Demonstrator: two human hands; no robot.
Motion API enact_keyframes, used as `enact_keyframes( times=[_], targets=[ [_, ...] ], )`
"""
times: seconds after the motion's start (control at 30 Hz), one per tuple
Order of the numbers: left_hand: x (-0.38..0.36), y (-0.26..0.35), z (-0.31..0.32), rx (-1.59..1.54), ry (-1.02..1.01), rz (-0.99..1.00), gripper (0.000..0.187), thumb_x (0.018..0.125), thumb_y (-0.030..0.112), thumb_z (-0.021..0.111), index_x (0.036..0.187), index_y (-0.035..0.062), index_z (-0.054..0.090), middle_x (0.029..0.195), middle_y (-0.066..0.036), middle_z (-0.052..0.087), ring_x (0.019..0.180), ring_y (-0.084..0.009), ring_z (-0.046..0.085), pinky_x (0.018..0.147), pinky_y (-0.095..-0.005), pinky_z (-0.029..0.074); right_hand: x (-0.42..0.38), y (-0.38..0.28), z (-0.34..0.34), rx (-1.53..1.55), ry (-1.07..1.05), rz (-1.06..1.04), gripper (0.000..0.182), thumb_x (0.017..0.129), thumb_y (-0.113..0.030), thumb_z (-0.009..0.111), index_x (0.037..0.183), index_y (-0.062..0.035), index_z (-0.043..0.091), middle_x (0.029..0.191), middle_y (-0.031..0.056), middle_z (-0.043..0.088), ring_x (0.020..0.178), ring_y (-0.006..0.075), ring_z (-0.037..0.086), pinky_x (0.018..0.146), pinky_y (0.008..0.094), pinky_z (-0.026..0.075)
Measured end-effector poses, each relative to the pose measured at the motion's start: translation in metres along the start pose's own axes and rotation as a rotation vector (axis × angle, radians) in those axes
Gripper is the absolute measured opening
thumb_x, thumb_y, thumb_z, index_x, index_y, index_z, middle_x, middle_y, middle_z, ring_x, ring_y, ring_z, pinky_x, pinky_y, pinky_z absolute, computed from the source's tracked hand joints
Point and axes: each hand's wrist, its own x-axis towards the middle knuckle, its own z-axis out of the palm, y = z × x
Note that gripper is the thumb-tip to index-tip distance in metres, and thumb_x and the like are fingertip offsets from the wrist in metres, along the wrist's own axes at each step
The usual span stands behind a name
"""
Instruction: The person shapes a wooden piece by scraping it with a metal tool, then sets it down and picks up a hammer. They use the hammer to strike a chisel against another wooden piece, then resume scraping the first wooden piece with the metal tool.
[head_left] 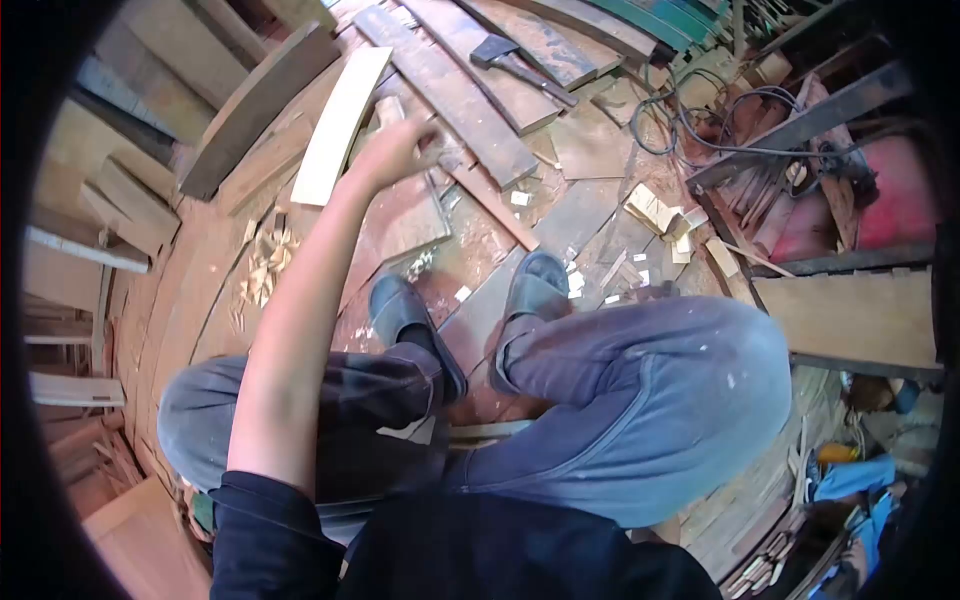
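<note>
My left hand [400,153] reaches forward over the wood on the floor. Its fingers are curled, with a gap between thumb and fingertips, and I see nothing held there. Just left of it lies a pale, bright wooden board [343,125]. A small wood block [389,110] shows behind the knuckles. Close to the fingertips, a narrow wooden strip [497,208] slants toward my right foot. Farther off, a dark hatchet-like tool [520,68] rests on a plank [475,45]. My right hand is out of view.
Wood shavings [265,265] and offcuts [655,210] litter the floor between stacked boards [165,75]. A looped cable [690,115] lies by a dark beam [800,125] at right. My sandalled feet [540,285] stand on planks. Blue cloth [855,480] is at lower right.
</note>
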Motion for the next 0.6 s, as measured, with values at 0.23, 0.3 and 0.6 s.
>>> enact_keyframes(
  times=[0.23,0.3,0.6],
  targets=[
    [-0.05,-0.072,0.035,0.112,-0.307,-0.266,0.023,0.071,0.016,0.075,0.083,0.0002,0.064,0.084,-0.019,0.066,0.082,-0.0368,0.066,0.074,-0.0424,0.053,-0.033,-0.004,-0.026,-0.348,0.32,-0.181,0.022,0.085,-0.015,0.073,0.105,-0.0066,0.067,0.095,0.011,0.062,0.091,0.0306,0.057,0.082,0.0437,0.044],
    [-0.061,-0.091,0.038,0.106,-0.411,-0.286,0.022,0.07,0.015,0.076,0.082,0.0015,0.063,0.082,-0.018,0.067,0.081,-0.0363,0.067,0.073,-0.0423,0.053,-0.045,-0.027,-0.018,-0.421,0.457,-0.392,0.024,0.085,-0.014,0.073,0.106,-0.0068,0.068,0.098,0.0115,0.062,0.094,0.0315,0.057,0.084,0.0443,0.044],
    [-0.011,-0.079,0.025,0.242,-0.84,-0.216,0.031,0.073,0.014,0.078,0.099,0.0073,0.061,0.09,-0.01,0.07,0.088,-0.0312,0.069,0.076,-0.043,0.056,0.034,-0.094,0.144,-0.24,0.126,-0.749,0.027,0.082,-0.017,0.077,0.108,-0.011,0.071,0.102,0.0054,0.064,0.099,0.0268,0.059,0.087,0.041,0.045]
  ],
)
